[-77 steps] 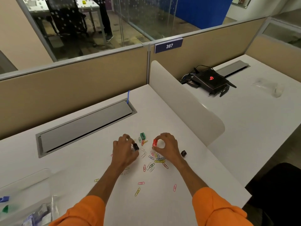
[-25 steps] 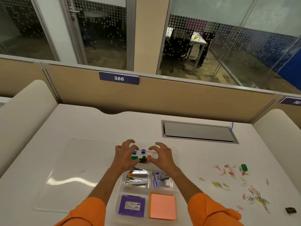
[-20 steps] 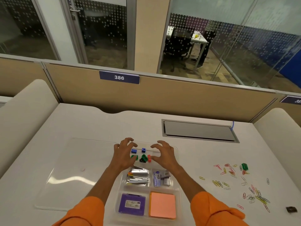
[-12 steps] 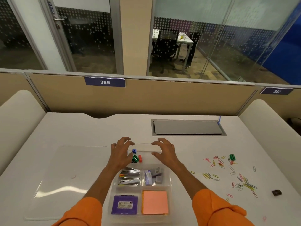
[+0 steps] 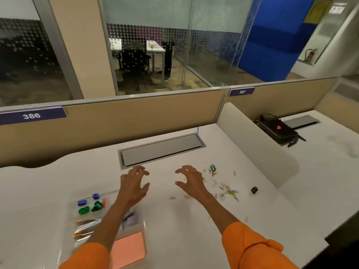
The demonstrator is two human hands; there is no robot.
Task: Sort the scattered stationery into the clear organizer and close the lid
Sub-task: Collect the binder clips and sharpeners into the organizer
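Left hand [image 5: 134, 183] and right hand [image 5: 191, 181] are both out over the white table [image 5: 184, 230], well apart from each other. Fingers spread and loosely curled, grip wide on both, nothing held. Cannot tell if the fingertips touch the table.

Clear organizer [image 5: 144, 226] sits at lower left, lid off the tray, partly under the left forearm and motion-blurred. The far compartment holds small binder clips: two blue clips [image 5: 82, 202], a green clip [image 5: 84, 210], a green and black one, and a red one beside it. Silver staplers [image 5: 85, 228] are in the middle left compartment. The item in the middle right compartment is too blurred to name. Orange sticky notes [image 5: 129, 249] are in the near right compartment.

Coloured paper clips [image 5: 227, 191] lie scattered on the table just right of the right hand. A loose green binder clip [image 5: 213, 167] lies at the far edge of that scatter. A black binder clip [image 5: 254, 189] lies alone further right. A yellow paper clip [image 5: 172, 198] lies between the two wrists. A pink paper clip [image 5: 246, 219] lies near the right sleeve.

Grey cable hatch [image 5: 161, 150] is set in the table just beyond the hands. White divider [image 5: 252, 142] stands on the right, with a black device [image 5: 277, 129] on the next desk.
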